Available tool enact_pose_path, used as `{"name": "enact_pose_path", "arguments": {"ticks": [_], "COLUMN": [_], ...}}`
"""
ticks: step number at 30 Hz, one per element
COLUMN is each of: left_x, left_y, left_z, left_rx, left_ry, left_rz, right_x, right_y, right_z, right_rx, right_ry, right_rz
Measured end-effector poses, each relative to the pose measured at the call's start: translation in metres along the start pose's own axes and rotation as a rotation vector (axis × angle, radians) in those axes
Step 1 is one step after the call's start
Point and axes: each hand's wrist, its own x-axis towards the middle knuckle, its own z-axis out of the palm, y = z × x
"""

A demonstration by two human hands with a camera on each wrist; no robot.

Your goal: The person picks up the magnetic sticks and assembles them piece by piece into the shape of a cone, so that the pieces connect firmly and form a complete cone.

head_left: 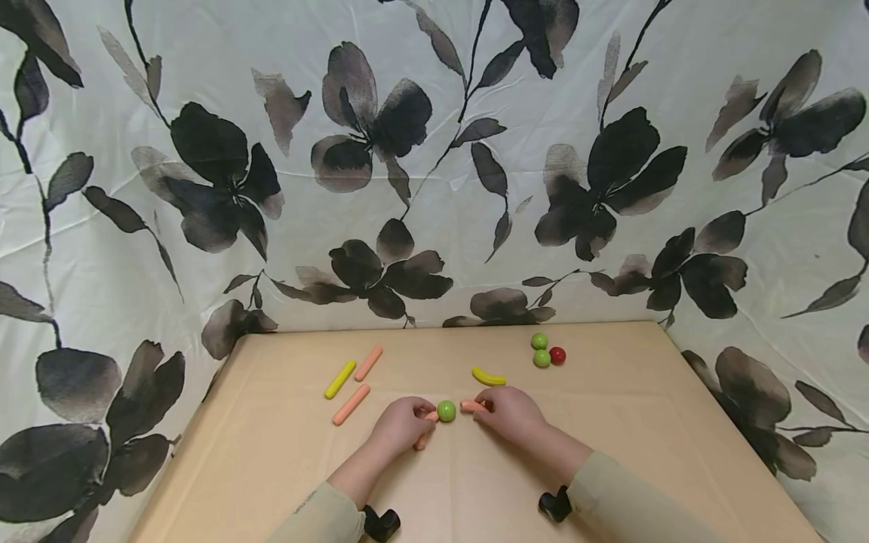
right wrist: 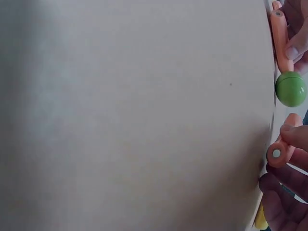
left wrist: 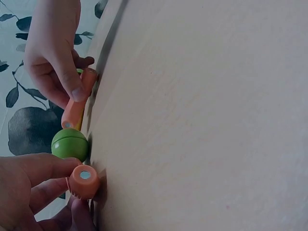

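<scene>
My left hand (head_left: 405,426) pinches an orange stick (right wrist: 280,41) beside a green ball (head_left: 446,410). The ball sits at that stick's end. A second orange piece (head_left: 421,442) shows below the left fingers, partly hidden by them. On the other side of the ball, my right hand (head_left: 512,413) pinches another orange stick (head_left: 473,406) between thumb and fingers, its tip pointing at the ball. In the head view a small gap separates that tip from the ball. Silver discs show on the stick ends in both wrist views.
Left of the hands lie a yellow stick (head_left: 340,379) and two orange sticks (head_left: 351,405). A curved yellow piece (head_left: 489,376) lies just beyond the right hand. Two green balls (head_left: 541,358) and a red ball (head_left: 557,355) cluster at the table's (head_left: 611,483) back right. Flowered cloth (head_left: 475,188) hangs behind.
</scene>
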Motion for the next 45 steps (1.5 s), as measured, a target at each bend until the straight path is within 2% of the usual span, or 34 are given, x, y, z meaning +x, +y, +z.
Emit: {"name": "enact_pose_path", "arguments": {"ticks": [8,15,21,28,32,36,39,45], "left_x": [0.001,-0.001,0.003,0.015,0.021,0.025,0.025,0.021], "left_y": [-0.001,0.001,0.005,0.015,0.02,0.024,0.026,0.026], "left_z": [0.001,0.001,-0.002,-0.007,-0.006,-0.005,-0.004,-0.002], "left_rx": [-0.016,0.006,0.056,0.135,0.166,0.193,0.198,0.218], "left_ry": [0.004,0.003,-0.041,-0.123,-0.188,-0.236,-0.245,-0.214], "left_rz": [0.007,0.006,0.014,0.083,0.127,0.143,0.132,0.17], "right_x": [0.004,0.003,-0.003,-0.016,-0.021,-0.024,-0.024,-0.018], "right_y": [-0.004,-0.005,-0.003,-0.005,-0.008,-0.007,-0.007,-0.005], "right_z": [0.007,0.006,0.003,0.0,0.0,0.001,0.001,0.001], "right_rx": [-0.037,-0.034,-0.033,0.003,0.022,0.005,-0.004,0.021], "right_ry": [0.014,-0.007,-0.004,-0.024,-0.03,-0.017,-0.01,-0.019], "right_rz": [-0.038,-0.016,0.039,0.132,0.154,0.152,0.143,0.142]}}
